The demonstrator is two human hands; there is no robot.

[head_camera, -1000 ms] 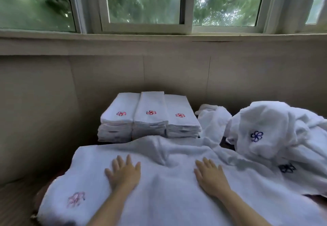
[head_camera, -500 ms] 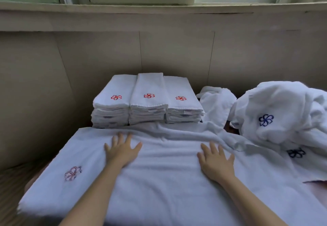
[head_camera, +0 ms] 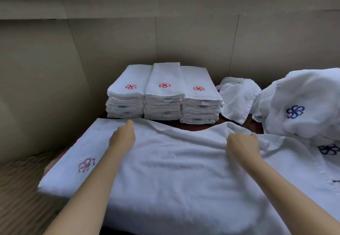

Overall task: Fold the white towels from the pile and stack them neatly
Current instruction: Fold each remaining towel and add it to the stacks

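A large white towel [head_camera: 174,172] with a faint pink flower at its left end lies spread across the table in front of me. My left hand [head_camera: 122,137] grips its far edge near the left, fingers curled into the cloth. My right hand [head_camera: 242,144] grips the same far edge further right. Behind the towel stand three side-by-side stacks of folded white towels [head_camera: 164,94], each topped with a red flower. At the right lies the unfolded pile [head_camera: 301,104] with blue flowers.
A beige panelled wall [head_camera: 193,37] rises right behind the stacks, with a window sill above. A loose small white cloth [head_camera: 238,96] lies between stacks and pile. Dark table surface [head_camera: 250,124] shows there. A woven surface [head_camera: 20,188] lies at the lower left.
Both hands slid forward from lying flat on the towel to its far edge and curled around it. The camera tilted downward.
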